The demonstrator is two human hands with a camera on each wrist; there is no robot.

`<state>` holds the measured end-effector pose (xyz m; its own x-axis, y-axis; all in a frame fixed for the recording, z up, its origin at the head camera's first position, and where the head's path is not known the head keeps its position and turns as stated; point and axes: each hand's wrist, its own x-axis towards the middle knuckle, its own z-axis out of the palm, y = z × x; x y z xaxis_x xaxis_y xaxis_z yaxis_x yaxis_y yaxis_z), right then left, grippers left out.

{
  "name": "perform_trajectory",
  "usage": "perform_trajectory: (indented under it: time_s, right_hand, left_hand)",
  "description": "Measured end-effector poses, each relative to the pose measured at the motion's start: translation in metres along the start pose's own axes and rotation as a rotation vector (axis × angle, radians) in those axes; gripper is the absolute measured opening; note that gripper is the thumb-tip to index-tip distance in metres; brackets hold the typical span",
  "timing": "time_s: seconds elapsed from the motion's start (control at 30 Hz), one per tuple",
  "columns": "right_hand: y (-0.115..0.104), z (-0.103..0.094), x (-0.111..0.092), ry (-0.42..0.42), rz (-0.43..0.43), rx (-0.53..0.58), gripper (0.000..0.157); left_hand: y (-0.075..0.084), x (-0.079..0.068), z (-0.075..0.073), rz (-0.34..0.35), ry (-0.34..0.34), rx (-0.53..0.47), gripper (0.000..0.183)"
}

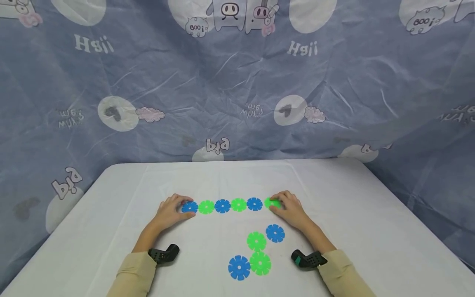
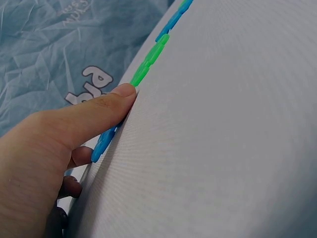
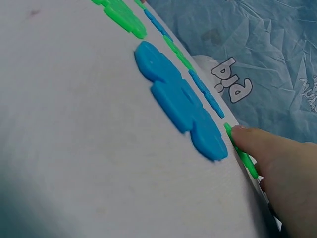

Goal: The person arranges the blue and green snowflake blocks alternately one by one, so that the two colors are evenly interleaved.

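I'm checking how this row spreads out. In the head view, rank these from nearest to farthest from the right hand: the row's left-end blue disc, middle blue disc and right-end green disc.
1. Right-end green disc: held at its edges by the right hand.
2. Middle blue disc: third from the row's left.
3. Left-end blue disc: far end, at the left hand.

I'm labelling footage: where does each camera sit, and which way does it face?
Head: worn on the head, facing forward and down at the table and disc row; left hand, right hand and sleeves show.
Left wrist: on that wrist, facing the blue end disc; the left hand shows.
Right wrist: on that wrist, facing a loose blue disc and the green end disc; the right hand shows.
Shared by both wrist views: disc row, curtain.
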<state>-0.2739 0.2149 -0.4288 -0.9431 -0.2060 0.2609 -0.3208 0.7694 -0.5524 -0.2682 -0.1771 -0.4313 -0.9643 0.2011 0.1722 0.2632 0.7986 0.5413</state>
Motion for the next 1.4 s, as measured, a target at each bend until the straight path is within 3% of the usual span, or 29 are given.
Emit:
perform_trajectory:
  time_s: [0.33, 0.63, 0.87, 1.13, 1.27, 1.4]
  right_hand:
    - [-0.001, 0.002, -0.001, 0.001, -0.053, -0.028, 0.028]
    - [0.000, 0.004, -0.003, -0.005, -0.039, -0.027, 0.029]
    - [-0.004, 0.004, -0.004, 0.075, -0.039, -0.003, 0.027]
    - [-0.008, 0.005, -0.008, 0.132, -0.040, -0.058, 0.027]
    - [-0.009, 0.005, -0.012, 0.114, -0.010, -0.043, 0.029]
    - [-0.009, -0.001, -0.014, 0.047, 0.006, 0.052, 0.034]
  left_hand:
    - [-0.003, 0.000, 0.000, 0.011, 0.008, -0.002, 0.051]
    - [-0.003, -0.001, 0.002, 0.008, -0.013, -0.004, 0.052]
    - [-0.003, 0.001, 0.000, 0.022, -0.002, 0.004, 0.052]
    - [-0.003, 0.001, 0.001, 0.009, -0.002, -0.001, 0.052]
    - [-0.003, 0.001, 0.002, 0.000, -0.007, -0.001, 0.052]
    - [-0.004, 0.002, 0.000, -0.004, -0.007, 0.007, 0.052]
